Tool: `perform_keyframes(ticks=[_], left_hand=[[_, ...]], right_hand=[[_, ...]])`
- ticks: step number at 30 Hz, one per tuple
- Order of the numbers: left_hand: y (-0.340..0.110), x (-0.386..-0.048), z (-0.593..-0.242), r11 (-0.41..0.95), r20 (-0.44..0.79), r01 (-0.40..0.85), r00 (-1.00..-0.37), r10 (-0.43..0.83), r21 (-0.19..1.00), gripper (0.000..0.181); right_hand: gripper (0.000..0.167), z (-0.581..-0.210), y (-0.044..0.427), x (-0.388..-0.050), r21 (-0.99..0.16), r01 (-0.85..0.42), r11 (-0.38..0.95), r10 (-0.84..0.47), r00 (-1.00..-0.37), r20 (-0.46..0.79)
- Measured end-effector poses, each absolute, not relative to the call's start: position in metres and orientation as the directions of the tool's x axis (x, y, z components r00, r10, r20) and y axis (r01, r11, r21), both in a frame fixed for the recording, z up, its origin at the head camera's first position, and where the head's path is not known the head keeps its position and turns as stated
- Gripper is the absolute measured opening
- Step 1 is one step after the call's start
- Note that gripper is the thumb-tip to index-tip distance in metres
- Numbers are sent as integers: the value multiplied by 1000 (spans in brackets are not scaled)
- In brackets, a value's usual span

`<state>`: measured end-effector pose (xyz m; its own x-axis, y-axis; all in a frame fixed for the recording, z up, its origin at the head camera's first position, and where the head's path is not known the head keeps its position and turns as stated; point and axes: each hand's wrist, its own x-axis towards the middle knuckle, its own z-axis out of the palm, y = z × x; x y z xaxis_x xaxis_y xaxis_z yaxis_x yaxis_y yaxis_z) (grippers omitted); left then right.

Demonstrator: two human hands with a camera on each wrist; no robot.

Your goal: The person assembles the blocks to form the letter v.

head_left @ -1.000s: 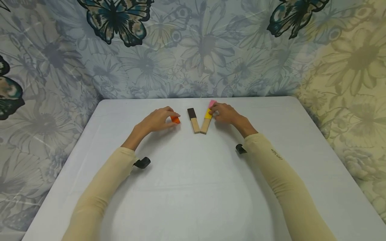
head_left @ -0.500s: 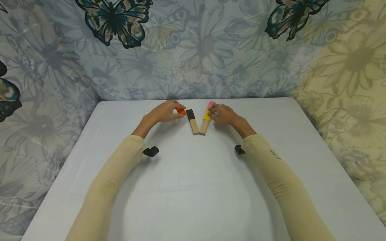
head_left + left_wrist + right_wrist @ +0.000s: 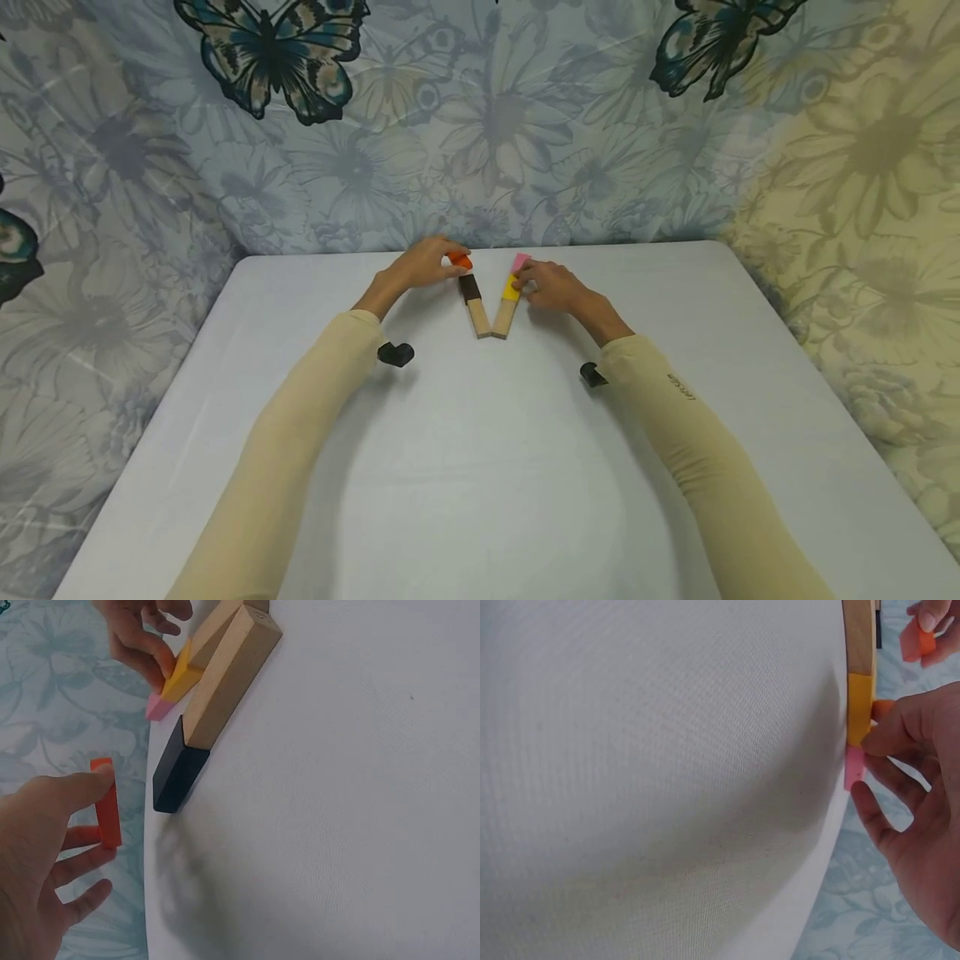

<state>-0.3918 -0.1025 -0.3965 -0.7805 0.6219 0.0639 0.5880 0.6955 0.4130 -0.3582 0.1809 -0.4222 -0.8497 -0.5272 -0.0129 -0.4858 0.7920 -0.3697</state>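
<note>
My left hand [image 3: 426, 262] pinches an orange block [image 3: 107, 806] between thumb and fingers, just beyond the far end of a black block [image 3: 469, 287]. That black block lies end to end with a plain wooden block [image 3: 478, 319]. A second wooden block [image 3: 504, 319] slants the other way, so the two rows form a V with its point toward me. Along the right row follow a yellow block [image 3: 859, 705] and a pink block [image 3: 854, 766]. My right hand [image 3: 555, 287] holds the yellow block near where it meets the pink one; its fingers partly hide both.
The blocks lie near the far edge of a white table [image 3: 480, 483]. Close behind that edge hangs a floral cloth [image 3: 510, 150] with butterfly prints. Black wrist devices [image 3: 396, 354] stick out from both sleeves.
My left hand has carried the orange block right and away from me, from left of the black block to its far end. The right hand stays at the yellow block.
</note>
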Motion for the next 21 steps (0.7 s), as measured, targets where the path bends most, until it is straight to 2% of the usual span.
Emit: perform_keyframes(ticks=[11, 21], left_hand=[[-97, -409, -424, 711, 85, 585, -792, 605, 389, 41], [-101, -411, -430, 678, 82, 579, -784, 615, 453, 41]], right_hand=[[38, -425, 174, -357, -372, -464, 804, -513, -858, -37], [38, -423, 179, -356, -365, -463, 807, -509, -860, -34]])
